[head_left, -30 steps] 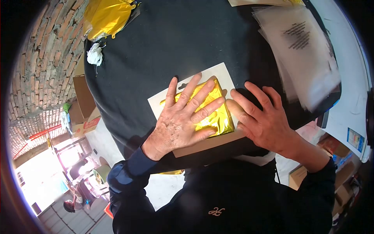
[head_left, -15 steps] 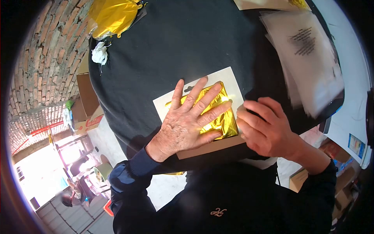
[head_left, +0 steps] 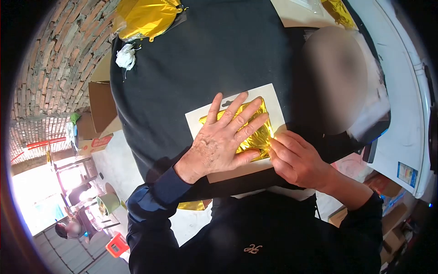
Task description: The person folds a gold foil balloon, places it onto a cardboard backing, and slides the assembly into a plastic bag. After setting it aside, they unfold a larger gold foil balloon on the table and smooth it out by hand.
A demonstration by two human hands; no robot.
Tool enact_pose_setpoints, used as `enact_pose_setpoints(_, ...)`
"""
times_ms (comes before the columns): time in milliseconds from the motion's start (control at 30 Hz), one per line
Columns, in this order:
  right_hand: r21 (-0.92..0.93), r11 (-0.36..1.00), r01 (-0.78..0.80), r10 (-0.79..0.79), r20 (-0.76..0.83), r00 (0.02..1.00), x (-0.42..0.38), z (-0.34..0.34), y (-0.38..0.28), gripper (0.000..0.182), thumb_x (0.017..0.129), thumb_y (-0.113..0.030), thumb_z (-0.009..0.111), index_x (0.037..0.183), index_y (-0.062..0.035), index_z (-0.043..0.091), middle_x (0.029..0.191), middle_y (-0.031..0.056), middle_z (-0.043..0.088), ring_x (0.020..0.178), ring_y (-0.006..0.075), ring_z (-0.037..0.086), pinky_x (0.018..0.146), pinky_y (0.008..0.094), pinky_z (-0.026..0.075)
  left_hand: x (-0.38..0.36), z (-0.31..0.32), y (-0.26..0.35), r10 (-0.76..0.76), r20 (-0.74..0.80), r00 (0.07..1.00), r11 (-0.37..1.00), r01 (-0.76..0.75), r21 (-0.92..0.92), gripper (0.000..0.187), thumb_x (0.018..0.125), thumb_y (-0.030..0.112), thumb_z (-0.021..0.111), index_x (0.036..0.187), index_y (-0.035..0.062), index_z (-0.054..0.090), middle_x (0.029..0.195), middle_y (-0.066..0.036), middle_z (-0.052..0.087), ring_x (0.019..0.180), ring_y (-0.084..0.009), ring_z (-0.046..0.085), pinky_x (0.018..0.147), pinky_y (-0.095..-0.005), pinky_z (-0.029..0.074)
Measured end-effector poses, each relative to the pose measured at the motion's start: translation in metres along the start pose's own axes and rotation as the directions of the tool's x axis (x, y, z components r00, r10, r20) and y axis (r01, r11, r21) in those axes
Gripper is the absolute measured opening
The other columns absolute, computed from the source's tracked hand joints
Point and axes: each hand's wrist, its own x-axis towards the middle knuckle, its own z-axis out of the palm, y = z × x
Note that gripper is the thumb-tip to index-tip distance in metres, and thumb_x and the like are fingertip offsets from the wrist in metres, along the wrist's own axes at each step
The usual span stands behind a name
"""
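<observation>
A white card (head_left: 277,112) with a hang hole near its upper edge lies tilted on the black-covered table. On the card rests a folded piece of shiny gold foil (head_left: 261,137), partly hidden by my fingers. My left hand (head_left: 218,141) presses flat over the foil and card with its fingers spread. At the foil's right edge, my right hand (head_left: 295,157) is closed in a pinch on the gathered foil.
Yellow-gold foil (head_left: 148,18) lies at the table's far left, near a bundle of white string (head_left: 126,57). Clear plastic sleeves (head_left: 376,98) lie at the right, largely behind a blur. Another card (head_left: 296,13) is at the top right. A person (head_left: 70,228) is in the left background.
My right hand has moved slightly left and now pinches the foil's edge, where before it hovered beside the card. My left hand stays spread on the foil. The whole view has shifted a little.
</observation>
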Motion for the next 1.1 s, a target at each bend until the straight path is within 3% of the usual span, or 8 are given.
enact_pose_setpoints(133, 0.079, 0.996, -0.028, 0.028, 0.000, 1.000, 0.001, -0.003, -0.009, 0.021, 0.082, -0.011, 0.074, 0.097, 0.0003, 0.064, 0.106, 0.0175, 0.063, 0.112, 0.0329, 0.064, 0.102, 0.0482, 0.058, 0.000, -0.001, 0.000, 0.016, -0.022, 1.000, 1.000, -0.016, 0.006, 0.080, 0.101, 0.078, 0.042, 0.166, 0.0310, 0.042, 0.177, -0.006, 0.029, 0.166, -0.0311, 0.017, 0.134, -0.0600, -0.003)
enact_pose_setpoints(333, -0.043, 0.991, -0.127, 0.118, -0.164, 0.979, 0.043, 0.013, -0.012, 0.019, 0.081, -0.005, 0.073, 0.096, 0.0008, 0.064, 0.104, 0.0168, 0.062, 0.108, 0.0336, 0.064, 0.096, 0.0474, 0.059, -0.002, 0.004, -0.002, 0.038, -0.097, 0.995, 0.999, -0.040, -0.019, 0.079, 0.103, 0.074, 0.045, 0.166, 0.0263, 0.041, 0.176, -0.008, 0.030, 0.166, -0.0313, 0.019, 0.134, -0.0614, -0.001)
enact_pose_setpoints(567, -0.059, 0.987, -0.151, 0.152, 0.010, 0.988, 0.010, 0.008, -0.027, 0.015, 0.081, -0.006, 0.074, 0.091, 0.0004, 0.064, 0.101, 0.0174, 0.061, 0.108, 0.0358, 0.064, 0.096, 0.0466, 0.057, -0.003, 0.007, -0.004, 0.046, -0.182, 0.982, 0.997, -0.057, -0.057, 0.090, 0.102, 0.073, 0.049, 0.168, 0.0151, 0.032, 0.175, -0.016, 0.031, 0.164, -0.0325, 0.024, 0.133, -0.0620, 0.009)
enact_pose_setpoints(667, -0.020, 0.979, -0.201, 0.201, 0.018, 0.979, 0.020, 0.003, -0.024, 0.024, 0.087, -0.007, 0.073, 0.107, 0.0026, 0.065, 0.111, 0.0209, 0.061, 0.109, 0.0401, 0.061, 0.097, 0.0498, 0.055, -0.003, 0.008, -0.004, 0.042, -0.231, 0.972, 0.993, -0.067, -0.101, 0.083, 0.103, 0.065, 0.053, 0.167, 0.0141, 0.035, 0.174, -0.018, 0.032, 0.163, -0.0328, 0.026, 0.133, -0.0618, 0.011)
enact_pose_setpoints(767, 0.280, 0.913, -0.297, 0.359, -0.204, 0.911, 0.060, 0.006, -0.029, 0.045, 0.093, -0.007, 0.068, 0.135, 0.0048, 0.056, 0.134, 0.0263, 0.056, 0.126, 0.0460, 0.056, 0.108, 0.0527, 0.049, -0.004, 0.007, -0.004, 0.060, -0.280, 0.958, 0.994, -0.082, -0.070, 0.081, 0.096, 0.055, 0.066, 0.159, 0.0089, 0.046, 0.169, -0.018, 0.039, 0.160, -0.0324, 0.032, 0.130, -0.0646, 0.018)
enact_pose_setpoints(867, 0.312, 0.913, -0.263, 0.355, -0.289, 0.889, 0.096, 0.017, -0.033, 0.065, 0.100, -0.012, 0.065, 0.156, 0.0049, 0.037, 0.155, 0.0300, 0.044, 0.146, 0.0492, 0.044, 0.121, 0.0542, 0.037, -0.002, 0.010, -0.004, 0.059, -0.286, 0.957, 0.993, -0.087, -0.086, 0.076, 0.096, 0.051, 0.064, 0.156, 0.0084, 0.049, 0.163, -0.017, 0.044, 0.159, -0.0319, 0.031, 0.130, -0.0654, 0.018)
enact_pose_setpoints(1000, 0.464, 0.783, -0.414, 0.539, -0.173, 0.824, 0.102, 0.048, -0.023, 0.066, 0.107, -0.022, 0.058, 0.160, 0.0070, 0.032, 0.164, 0.0322, 0.036, 0.157, 0.0481, 0.033, 0.128, 0.0516, 0.029, -0.004, 0.003, -0.004, 0.069, -0.196, 0.978, 0.987, -0.096, -0.127, 0.076, 0.094, 0.049, 0.065, 0.156, 0.0086, 0.049, 0.161, -0.016, 0.046, 0.160, -0.0306, 0.030, 0.130, -0.0657, 0.018)
enact_pose_setpoints(1100, 0.407, 0.757, -0.511, 0.595, -0.107, 0.797, 0.094, 0.049, -0.014, 0.063, 0.113, -0.031, 0.048, 0.162, 0.0053, 0.031, 0.167, 0.0336, 0.032, 0.157, 0.0474, 0.033, 0.128, 0.0496, 0.030, -0.004, 0.007, -0.004, 0.050, -0.317, 0.947, 0.975, -0.115, -0.190, 0.081, 0.094, 0.047, 0.066, 0.159, 0.0041, 0.043, 0.165, -0.019, 0.041, 0.161, -0.0328, 0.028, 0.130, -0.0647, 0.017)
